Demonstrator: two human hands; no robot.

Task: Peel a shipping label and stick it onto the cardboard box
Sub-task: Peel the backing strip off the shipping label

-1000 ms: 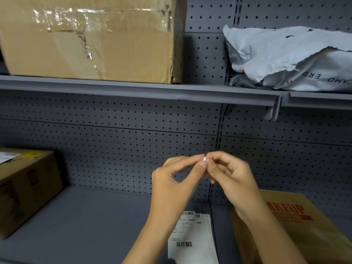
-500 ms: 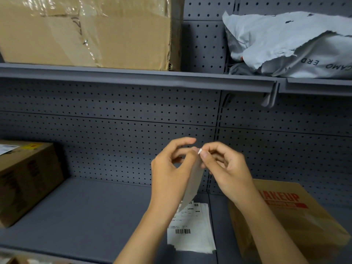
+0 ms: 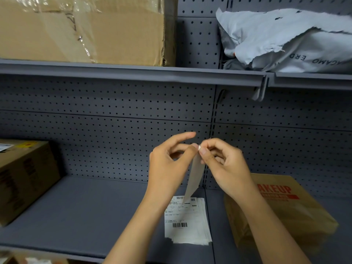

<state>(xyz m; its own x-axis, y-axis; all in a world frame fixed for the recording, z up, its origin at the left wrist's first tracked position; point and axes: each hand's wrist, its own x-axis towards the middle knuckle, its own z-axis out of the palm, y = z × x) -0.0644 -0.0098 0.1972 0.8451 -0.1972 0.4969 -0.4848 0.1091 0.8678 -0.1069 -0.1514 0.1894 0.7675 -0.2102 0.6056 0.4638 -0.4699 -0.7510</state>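
Two bare forearms come up from the bottom edge, uncovered to the frame's limit, with no sleeve showing. The left hand and right hand are bare too, with slim fingers and short, plain nails.
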